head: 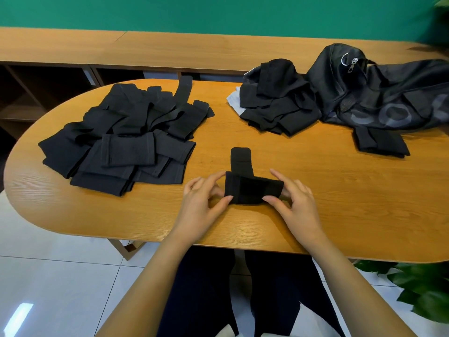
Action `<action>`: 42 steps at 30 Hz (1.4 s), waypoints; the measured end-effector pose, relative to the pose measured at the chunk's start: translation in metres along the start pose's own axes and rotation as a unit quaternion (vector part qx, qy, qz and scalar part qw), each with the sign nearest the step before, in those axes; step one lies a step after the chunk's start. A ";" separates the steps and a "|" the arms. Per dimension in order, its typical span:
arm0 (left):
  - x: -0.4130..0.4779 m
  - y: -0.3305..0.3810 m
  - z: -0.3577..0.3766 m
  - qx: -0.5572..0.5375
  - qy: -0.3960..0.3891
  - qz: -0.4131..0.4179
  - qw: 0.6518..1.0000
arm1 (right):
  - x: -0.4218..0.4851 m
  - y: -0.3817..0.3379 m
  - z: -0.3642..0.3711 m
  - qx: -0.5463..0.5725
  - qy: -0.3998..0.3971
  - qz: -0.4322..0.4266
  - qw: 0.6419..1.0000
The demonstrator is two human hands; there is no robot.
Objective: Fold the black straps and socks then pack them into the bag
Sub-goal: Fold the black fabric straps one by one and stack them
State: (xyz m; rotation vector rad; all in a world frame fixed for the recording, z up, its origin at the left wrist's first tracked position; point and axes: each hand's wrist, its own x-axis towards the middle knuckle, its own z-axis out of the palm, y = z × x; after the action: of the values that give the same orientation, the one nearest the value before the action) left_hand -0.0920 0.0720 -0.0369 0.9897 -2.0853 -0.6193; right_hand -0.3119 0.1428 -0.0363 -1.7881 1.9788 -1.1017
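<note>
On the left of the wooden counter (340,215) lies a loose pile of black straps and socks (121,139), flat pieces overlapping one another, with one long strip reaching toward the far edge.

Right of that pile, at the near middle, the left hand (201,198) pinches the left end of a black strap (252,188) between thumb and curled fingers. The strap is folded into a short band lying across the counter, and a narrower tab sticks out from it toward the far side. The right hand (296,203) pinches the band's right end in the same way, so both hands hold this one piece.

Farther right and toward the far edge sits a second heap of black pieces (279,103), touching the black bag (379,93) on its right. The bag lies slumped with a metal ring and zipper pull on top. Just near of the bag rests one folded black piece (381,142). Green plant leaves (425,288) show below the counter's right end.
</note>
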 end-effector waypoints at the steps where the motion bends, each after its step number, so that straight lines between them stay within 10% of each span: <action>1: 0.000 0.001 -0.001 -0.002 -0.003 -0.004 1.000 | 0.000 0.001 0.000 0.002 0.002 0.000 1.000; 42: 0.000 -0.001 0.002 0.068 -0.078 0.056 0.993 | 0.004 0.003 0.002 -0.031 -0.055 -0.097 0.993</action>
State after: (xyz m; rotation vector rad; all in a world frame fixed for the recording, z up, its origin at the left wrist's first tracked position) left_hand -0.0930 0.0719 -0.0392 0.9169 -2.3295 -0.5178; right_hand -0.3138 0.1384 -0.0391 -2.0625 1.8261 -0.9816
